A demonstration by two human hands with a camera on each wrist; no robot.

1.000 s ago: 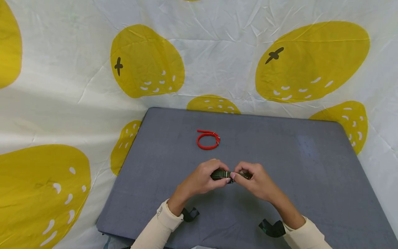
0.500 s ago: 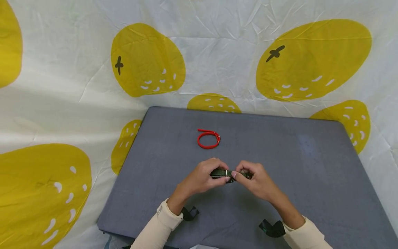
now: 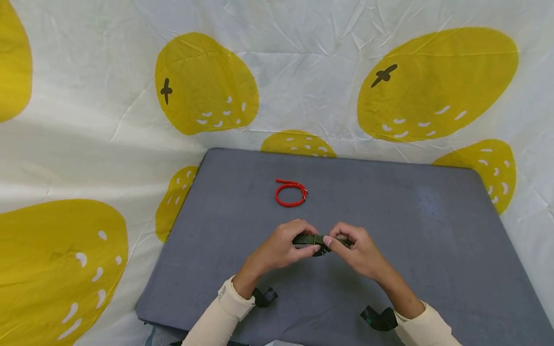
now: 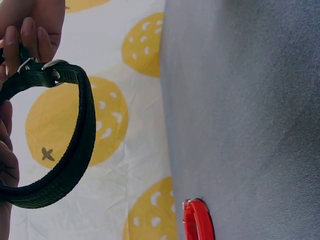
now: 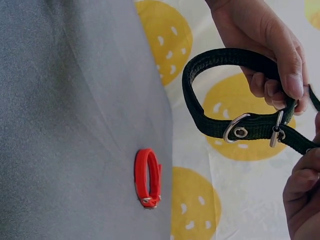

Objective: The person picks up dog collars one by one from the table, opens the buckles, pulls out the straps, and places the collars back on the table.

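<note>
A dark green collar (image 3: 308, 239) with a woven band is held between my two hands above the table. My left hand (image 3: 283, 246) pinches it near the buckle, thumb in front in the right wrist view. My right hand (image 3: 358, 250) pinches the strap's free end with thumb and fingers. In the right wrist view the band forms a loop, and its metal buckle (image 5: 276, 131) and D-ring (image 5: 232, 129) show beside an eyelet. The strap tip is hidden by the right fingers. Beyond the hands, a red collar (image 3: 290, 205) lies coiled on the table.
The grey-covered table (image 3: 389, 206) has its back edge near a white curtain (image 3: 303, 91) printed with yellow fruit. Black straps (image 3: 379, 318) stick out at both wrists. A pale object (image 3: 283, 343) peeks in at the bottom edge.
My right hand has shifted slightly right and up, and a little more of the green strap shows between the hands. My left hand stays nearly in place; the red collar has not moved.
</note>
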